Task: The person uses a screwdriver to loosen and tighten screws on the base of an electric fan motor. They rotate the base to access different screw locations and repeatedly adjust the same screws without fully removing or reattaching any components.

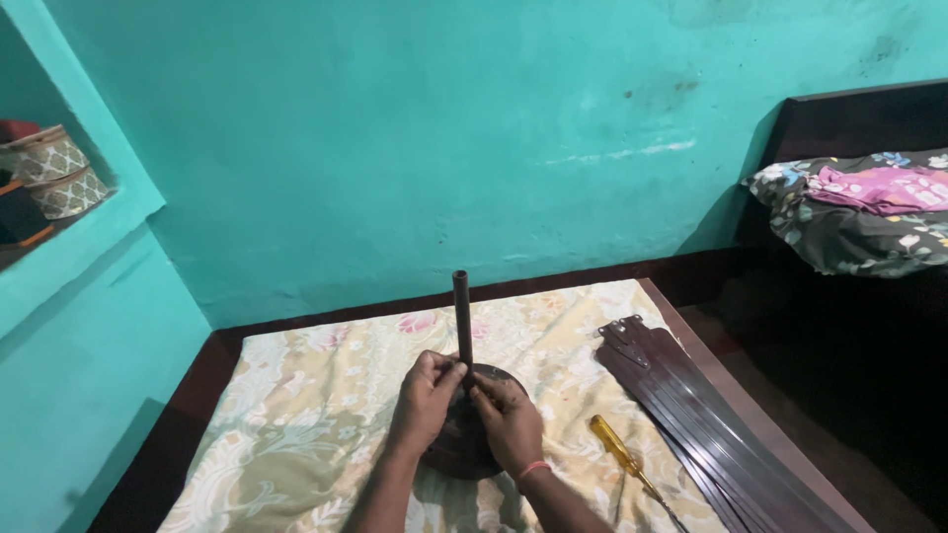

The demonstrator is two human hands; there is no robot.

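A dark round metal base [464, 449] lies on a floral sheet, with a thin dark rod [461, 316] standing upright from its middle. My left hand [425, 400] grips the lower part of the rod from the left. My right hand [509, 419], with an orange band at the wrist, presses its fingers against the foot of the rod on the right side. Both hands cover most of the base.
A yellow-handled screwdriver [617, 449] lies right of my right hand. A stack of long dark brown metal blades [691, 395] lies along the bed's right edge. The floral sheet [296, 415] covers the bed. Turquoise walls stand close; a wall niche at left holds patterned containers [54, 173]; bedding [859, 207] at right.
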